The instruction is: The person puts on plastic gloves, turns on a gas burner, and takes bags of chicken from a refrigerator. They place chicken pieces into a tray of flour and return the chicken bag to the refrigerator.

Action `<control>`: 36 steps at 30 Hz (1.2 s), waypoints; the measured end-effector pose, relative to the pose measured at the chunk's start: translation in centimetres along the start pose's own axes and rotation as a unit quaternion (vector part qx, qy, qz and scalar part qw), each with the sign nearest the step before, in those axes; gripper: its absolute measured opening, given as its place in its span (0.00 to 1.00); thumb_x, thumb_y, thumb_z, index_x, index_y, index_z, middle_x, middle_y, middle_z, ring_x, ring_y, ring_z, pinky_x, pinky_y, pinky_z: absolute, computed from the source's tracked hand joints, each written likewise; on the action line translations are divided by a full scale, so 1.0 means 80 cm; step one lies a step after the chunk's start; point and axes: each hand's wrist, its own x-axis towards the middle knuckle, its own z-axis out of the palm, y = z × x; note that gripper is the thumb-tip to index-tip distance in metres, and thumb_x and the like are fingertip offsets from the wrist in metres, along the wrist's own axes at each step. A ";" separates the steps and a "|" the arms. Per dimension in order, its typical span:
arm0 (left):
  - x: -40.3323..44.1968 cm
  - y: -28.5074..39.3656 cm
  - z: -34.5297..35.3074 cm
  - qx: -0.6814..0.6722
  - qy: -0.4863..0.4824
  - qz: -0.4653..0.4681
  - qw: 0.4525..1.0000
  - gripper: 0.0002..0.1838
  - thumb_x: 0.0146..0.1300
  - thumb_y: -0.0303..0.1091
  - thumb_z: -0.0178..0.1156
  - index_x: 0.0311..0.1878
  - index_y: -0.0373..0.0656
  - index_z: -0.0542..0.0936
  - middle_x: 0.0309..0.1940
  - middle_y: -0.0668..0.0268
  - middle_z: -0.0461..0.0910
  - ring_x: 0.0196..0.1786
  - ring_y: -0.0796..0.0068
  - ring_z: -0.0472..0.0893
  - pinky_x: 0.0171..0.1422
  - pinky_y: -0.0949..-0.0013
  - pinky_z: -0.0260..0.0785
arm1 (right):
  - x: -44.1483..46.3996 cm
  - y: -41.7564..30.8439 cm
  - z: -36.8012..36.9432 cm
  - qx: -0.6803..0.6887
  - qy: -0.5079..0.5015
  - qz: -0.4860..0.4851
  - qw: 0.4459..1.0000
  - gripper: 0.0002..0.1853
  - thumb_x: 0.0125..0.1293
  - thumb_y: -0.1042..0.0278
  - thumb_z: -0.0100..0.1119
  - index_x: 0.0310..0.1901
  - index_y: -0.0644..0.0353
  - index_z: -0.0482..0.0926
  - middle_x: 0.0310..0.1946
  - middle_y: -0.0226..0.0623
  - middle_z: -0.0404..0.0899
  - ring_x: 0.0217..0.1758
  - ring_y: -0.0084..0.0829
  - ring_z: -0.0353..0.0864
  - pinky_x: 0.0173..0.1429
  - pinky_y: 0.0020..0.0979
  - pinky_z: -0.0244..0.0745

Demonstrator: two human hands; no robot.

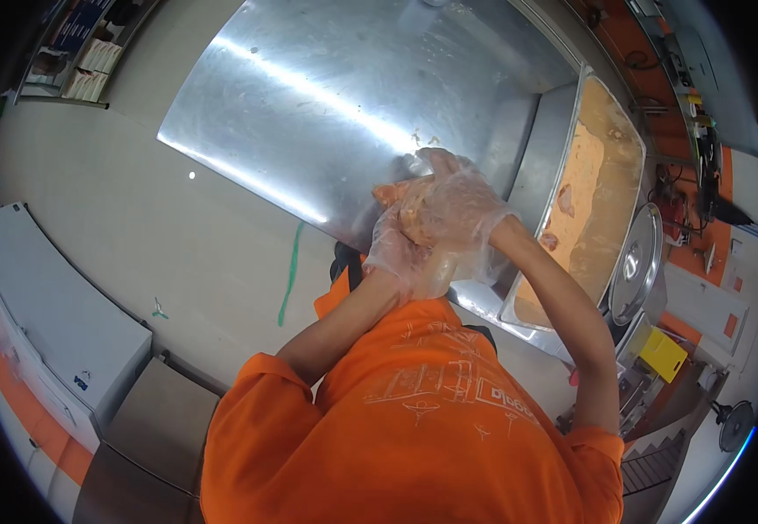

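Both my hands wear clear plastic gloves and are close together over the near edge of a steel table [309,131]. Between them is a piece of orange marinated meat [387,194], its tip sticking out to the left. My left hand [394,249] closes around it from below and the left. From above and the right, my right hand [464,205] wraps over it, covering much of it. Loose clear plastic hangs below the hands. To the right, a deep metal tray [525,293] holds orange marinade with a few meat pieces [565,201] showing.
Small food scraps [427,140] lie on the steel just beyond my hands. Past the tray are a round metal lid [636,262] and a yellow container [663,354]. A white chest freezer [65,306] stands on the left. Shelves with packages [91,61] are at the upper left.
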 end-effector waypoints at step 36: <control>0.009 0.007 0.004 -0.051 -0.064 -0.066 0.994 0.25 0.78 0.54 0.36 0.63 0.49 0.70 0.59 0.64 0.75 0.62 0.66 0.76 0.67 0.60 0.72 | -0.087 0.001 -0.022 -0.064 0.296 -0.089 0.949 0.23 0.61 0.77 0.56 0.61 0.62 0.74 0.71 0.39 0.60 0.76 0.42 0.56 0.80 0.43 0.54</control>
